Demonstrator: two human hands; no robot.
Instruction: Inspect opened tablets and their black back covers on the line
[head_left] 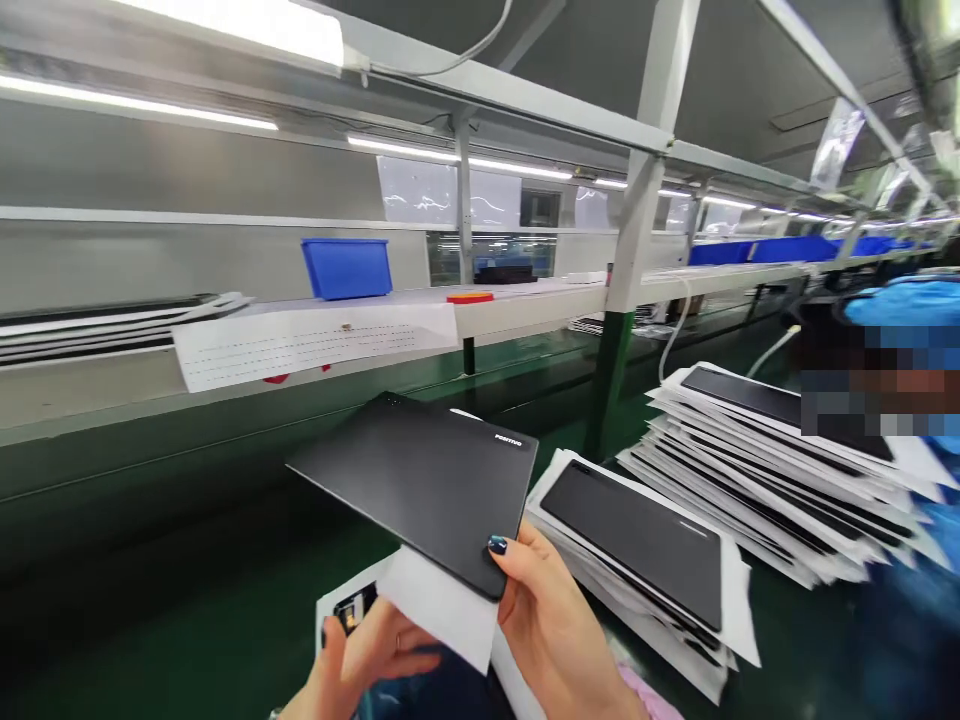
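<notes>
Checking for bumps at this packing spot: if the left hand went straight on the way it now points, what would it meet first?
Probably the white paper sheet just past the left hand, which hangs below the black Positivo panel. Depth is unclear, so the hand may already be touching it.

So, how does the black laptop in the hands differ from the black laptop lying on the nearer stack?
The held laptop tilts in the air, in the right hand; the stacked laptop lies flat. The held laptop shows a white logo near one corner; the stacked laptop shows no visible logo. A white sheet hangs below the held laptop, while the stacked laptop sits on a white sheet wider than itself. Both are thin, dark and rectangular.
</notes>
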